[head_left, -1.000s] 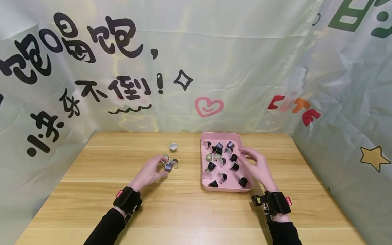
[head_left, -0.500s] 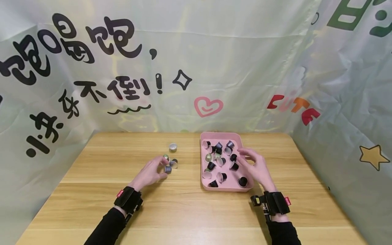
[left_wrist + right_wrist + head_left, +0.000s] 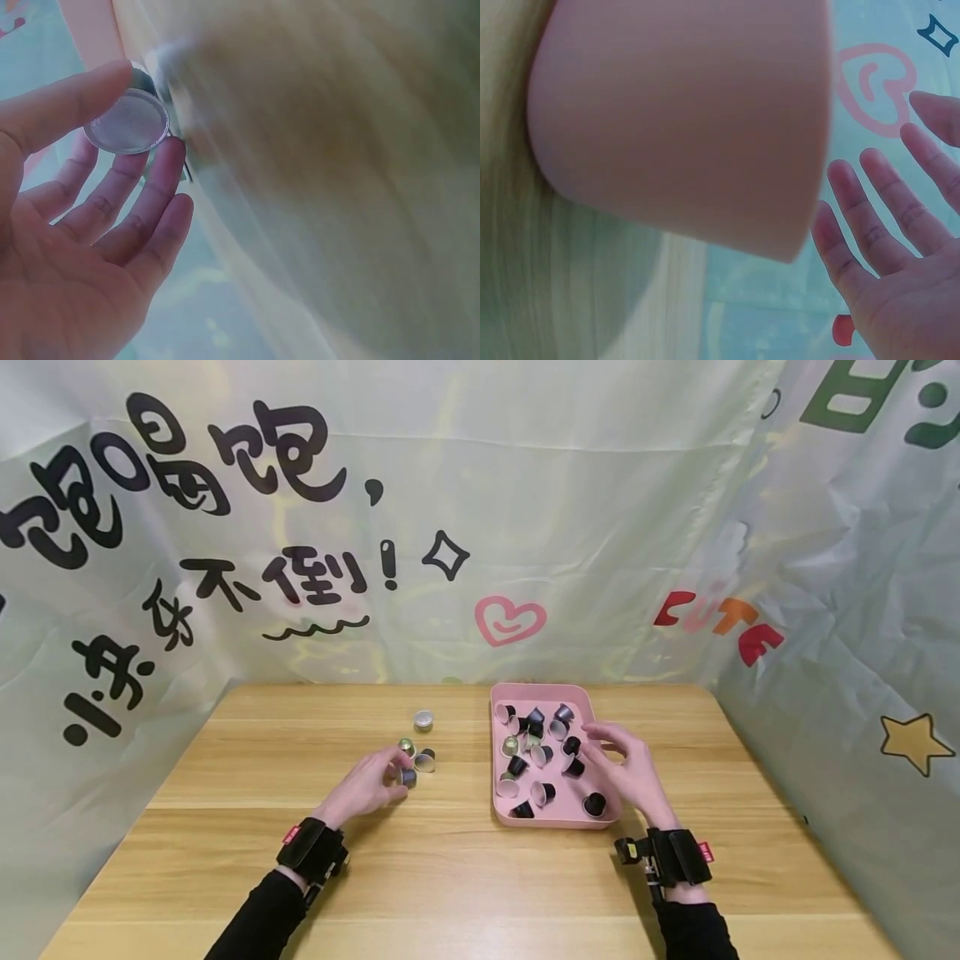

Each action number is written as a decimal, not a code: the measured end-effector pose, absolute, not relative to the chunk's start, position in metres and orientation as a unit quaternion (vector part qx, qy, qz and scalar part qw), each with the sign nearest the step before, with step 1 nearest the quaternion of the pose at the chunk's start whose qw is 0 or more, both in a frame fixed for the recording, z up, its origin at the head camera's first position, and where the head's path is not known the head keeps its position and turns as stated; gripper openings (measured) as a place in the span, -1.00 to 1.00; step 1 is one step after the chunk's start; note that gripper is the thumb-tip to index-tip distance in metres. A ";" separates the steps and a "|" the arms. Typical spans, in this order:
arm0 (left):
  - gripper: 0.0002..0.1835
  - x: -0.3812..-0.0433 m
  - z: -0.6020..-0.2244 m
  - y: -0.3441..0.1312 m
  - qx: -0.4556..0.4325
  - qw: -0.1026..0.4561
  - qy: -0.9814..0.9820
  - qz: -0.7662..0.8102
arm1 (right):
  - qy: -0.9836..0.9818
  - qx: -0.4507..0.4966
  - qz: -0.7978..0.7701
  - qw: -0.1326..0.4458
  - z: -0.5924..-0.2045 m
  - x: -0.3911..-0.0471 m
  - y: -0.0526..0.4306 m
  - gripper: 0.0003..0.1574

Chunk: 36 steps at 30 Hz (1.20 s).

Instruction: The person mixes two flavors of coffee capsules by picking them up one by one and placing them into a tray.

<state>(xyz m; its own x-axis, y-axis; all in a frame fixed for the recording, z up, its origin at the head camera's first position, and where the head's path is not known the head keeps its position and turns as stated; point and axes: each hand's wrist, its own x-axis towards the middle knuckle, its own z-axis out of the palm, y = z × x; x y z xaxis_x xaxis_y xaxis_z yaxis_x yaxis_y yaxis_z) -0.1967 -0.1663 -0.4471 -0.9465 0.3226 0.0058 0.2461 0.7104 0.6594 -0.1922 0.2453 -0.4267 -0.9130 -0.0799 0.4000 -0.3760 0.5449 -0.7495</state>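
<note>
My left hand (image 3: 369,785) pinches a blue-grey coffee capsule (image 3: 407,777) between thumb and fingers. Its round foil lid (image 3: 129,122) faces the camera in the left wrist view. Just beyond the fingertips lie a green capsule (image 3: 407,747) and another capsule (image 3: 424,762) on its side. A silver-topped capsule (image 3: 423,720) stands farther back. My right hand (image 3: 628,770) is at the right rim of a pink tray (image 3: 555,823), fingers spread and holding nothing; in the right wrist view the open hand (image 3: 907,262) is beside the tray's outer wall.
Several coffee capsules, black, green and blue-grey, lie scattered in the tray, among them a black capsule (image 3: 594,805) near the front. A wooden table (image 3: 480,893) lies under everything. Printed cloth (image 3: 600,527) hangs behind and at both sides.
The blue-grey capsule has shifted slightly left and toward me in my left hand, away from the capsules beside it. The green capsule shows more fully. My right hand has stayed almost still.
</note>
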 end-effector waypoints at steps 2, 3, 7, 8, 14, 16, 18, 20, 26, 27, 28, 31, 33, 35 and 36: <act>-0.64 -0.196 -0.446 -0.167 0.154 0.056 0.922 0.352 | -0.863 0.134 0.460 0.162 -0.428 -0.193 0.246 -0.59; -0.65 -0.196 -0.445 -0.167 0.154 0.056 0.921 0.355 | -0.863 0.133 0.460 0.162 -0.428 -0.193 0.247 -0.60; -0.67 -0.195 -0.444 -0.167 0.161 0.048 0.919 0.358 | -0.864 0.132 0.458 0.160 -0.429 -0.194 0.248 -0.61; -0.67 -0.195 -0.444 -0.167 0.162 0.045 0.919 0.357 | -0.865 0.133 0.457 0.160 -0.429 -0.194 0.249 -0.60; -0.62 -0.193 -0.442 -0.163 0.177 0.026 0.918 0.353 | -0.861 0.141 0.460 0.164 -0.428 -0.192 0.247 -0.58; -0.63 -0.192 -0.441 -0.161 0.183 0.022 0.917 0.354 | -0.860 0.145 0.461 0.167 -0.427 -0.192 0.248 -0.57; -0.64 -0.192 -0.440 -0.160 0.188 0.018 0.914 0.359 | -0.860 0.145 0.460 0.168 -0.427 -0.192 0.248 -0.57; -0.63 -0.192 -0.439 -0.158 0.188 0.016 0.909 0.372 | -0.861 0.144 0.459 0.167 -0.427 -0.192 0.248 -0.57; -0.58 -0.192 -0.435 -0.152 0.182 0.002 0.898 0.400 | -0.860 0.137 0.464 0.162 -0.427 -0.192 0.247 -0.59; -0.58 -0.192 -0.435 -0.151 0.182 0.001 0.897 0.403 | -0.860 0.136 0.464 0.162 -0.427 -0.191 0.247 -0.59; -0.58 -0.192 -0.434 -0.150 0.182 0.000 0.896 0.405 | -0.860 0.136 0.463 0.163 -0.427 -0.191 0.247 -0.59; -0.61 -0.192 -0.432 -0.145 0.186 0.001 0.891 0.414 | -0.861 0.139 0.459 0.167 -0.427 -0.191 0.247 -0.58; -0.60 -0.192 -0.430 -0.142 0.191 -0.001 0.888 0.419 | -0.862 0.140 0.457 0.170 -0.427 -0.192 0.248 -0.57; -0.60 -0.192 -0.428 -0.139 0.196 -0.002 0.885 0.423 | -0.862 0.139 0.458 0.169 -0.427 -0.191 0.248 -0.57; -0.59 -0.191 -0.427 -0.137 0.199 -0.003 0.884 0.424 | -0.862 0.139 0.458 0.168 -0.427 -0.191 0.248 -0.57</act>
<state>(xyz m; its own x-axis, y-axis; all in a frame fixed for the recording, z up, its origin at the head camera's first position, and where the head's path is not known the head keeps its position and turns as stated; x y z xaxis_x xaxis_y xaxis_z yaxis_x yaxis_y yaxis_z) -0.1914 -0.1372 -0.4268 -0.9211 0.3489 0.1729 0.3532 0.5618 0.7481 -0.1912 0.2475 -0.4268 -0.9047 -0.0852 0.4174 -0.3937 0.5413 -0.7429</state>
